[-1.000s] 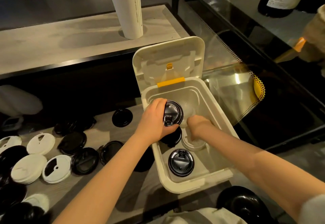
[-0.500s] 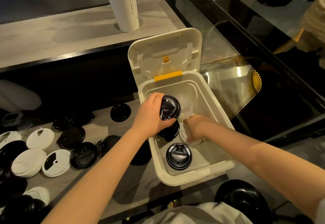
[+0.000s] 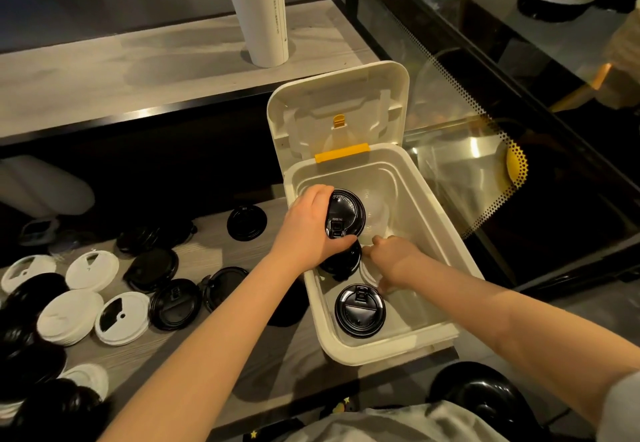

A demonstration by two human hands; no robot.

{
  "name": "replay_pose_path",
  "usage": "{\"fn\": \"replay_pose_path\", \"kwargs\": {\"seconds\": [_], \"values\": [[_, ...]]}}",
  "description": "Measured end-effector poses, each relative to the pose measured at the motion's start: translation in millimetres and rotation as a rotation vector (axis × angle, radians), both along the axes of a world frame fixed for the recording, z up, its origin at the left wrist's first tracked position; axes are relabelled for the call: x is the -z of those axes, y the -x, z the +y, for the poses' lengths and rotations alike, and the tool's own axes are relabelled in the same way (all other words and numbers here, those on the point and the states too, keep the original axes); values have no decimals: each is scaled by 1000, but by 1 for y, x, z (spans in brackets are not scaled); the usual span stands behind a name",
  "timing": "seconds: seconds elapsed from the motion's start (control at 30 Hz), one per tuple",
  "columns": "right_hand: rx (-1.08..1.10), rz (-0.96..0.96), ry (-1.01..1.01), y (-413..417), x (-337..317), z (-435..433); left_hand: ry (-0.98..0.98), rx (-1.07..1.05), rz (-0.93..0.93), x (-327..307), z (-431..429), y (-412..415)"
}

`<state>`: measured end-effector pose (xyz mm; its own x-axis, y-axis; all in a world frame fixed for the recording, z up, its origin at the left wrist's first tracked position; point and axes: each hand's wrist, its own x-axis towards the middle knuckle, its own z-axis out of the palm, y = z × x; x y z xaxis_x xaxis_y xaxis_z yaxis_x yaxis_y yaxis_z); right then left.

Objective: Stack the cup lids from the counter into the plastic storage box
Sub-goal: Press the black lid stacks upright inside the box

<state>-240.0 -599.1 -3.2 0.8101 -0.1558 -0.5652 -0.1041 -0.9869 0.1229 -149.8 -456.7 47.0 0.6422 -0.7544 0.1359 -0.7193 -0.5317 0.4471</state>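
Black lid (image 3: 344, 213) clamped in left hand (image 3: 306, 230) over storage box (image 3: 440, 230), right hand (image 3: 394, 261) curled on white lid (image 3: 367, 273) inside.

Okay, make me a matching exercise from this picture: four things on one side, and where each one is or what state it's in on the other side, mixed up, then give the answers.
Things:
1. black lid with lettering
2. storage box cover
3. white lid with a wedge opening
4. black flat-lying lid

Places or states:
A. lying on the counter, left of the storage box
B. flipped up and open, behind the box
C. on the box floor at its near end
D. held in the grip of the left hand, above the box

Pairs: 1-D, 2-B, 3-A, 4-C
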Motion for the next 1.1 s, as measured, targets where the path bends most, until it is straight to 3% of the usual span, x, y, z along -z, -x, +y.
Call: {"fn": "replay_pose_path", "kwargs": {"seconds": [0.17, 0.23, 0.3, 0.37, 0.43, 0.57, 0.73, 0.9, 1.1], "values": [[262, -63, -226, 0, -21, -15, 65, 13, 87, -5, 3, -3], [345, -237, -357, 0, -32, -20, 73, 13, 108, -8, 4, -3], [466, -531, -487, 2, -43, -19, 89, 7, 130, -13, 6, -3], [683, -759, -823, 2, -58, -13, 79, 29, 162, -17, 7, 1], [809, -782, -1109, -1, -69, -5, 50, 86, 146, -21, 9, 6], [616, -780, -977, -6, -78, -2, 33, 165, 107, -27, 11, 18], [724, -612, -1092, -6, -66, -8, -23, 157, -25, -19, 28, 16], [308, -241, -601, 4, -32, -2, -101, 70, 34, -1, 59, 24], [-7, -63, -421, -6, -1, 15, -83, 54, 90, 7, 64, 28]]}}
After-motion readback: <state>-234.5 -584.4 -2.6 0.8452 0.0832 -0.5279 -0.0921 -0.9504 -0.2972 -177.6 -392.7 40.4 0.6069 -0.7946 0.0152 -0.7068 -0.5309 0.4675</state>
